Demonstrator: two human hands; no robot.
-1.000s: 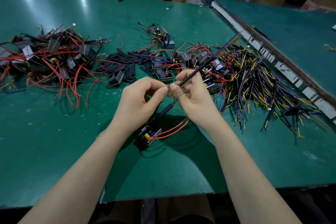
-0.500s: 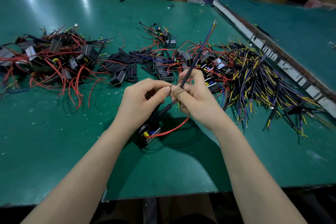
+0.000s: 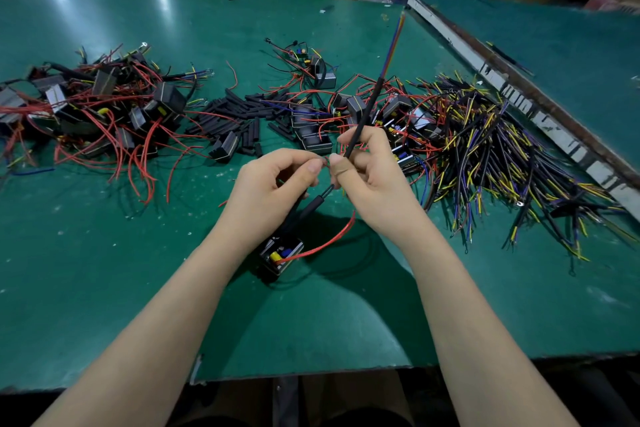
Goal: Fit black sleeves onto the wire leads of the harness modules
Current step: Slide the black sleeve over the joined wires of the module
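**Sleeved lead held upright between both hands**

A black sleeve sits on a wire lead that rises slanting from the right hand, its bare coloured strands showing past the sleeve's upper end. The right hand's fingers pinch the lead; a tan wrap covers the thumb. The left hand pinches a thin red wire just beside that thumb. Below both, an open module lies on the green table, a red wire looping from it. Loose sleeves lie beyond, between two piles of modules.
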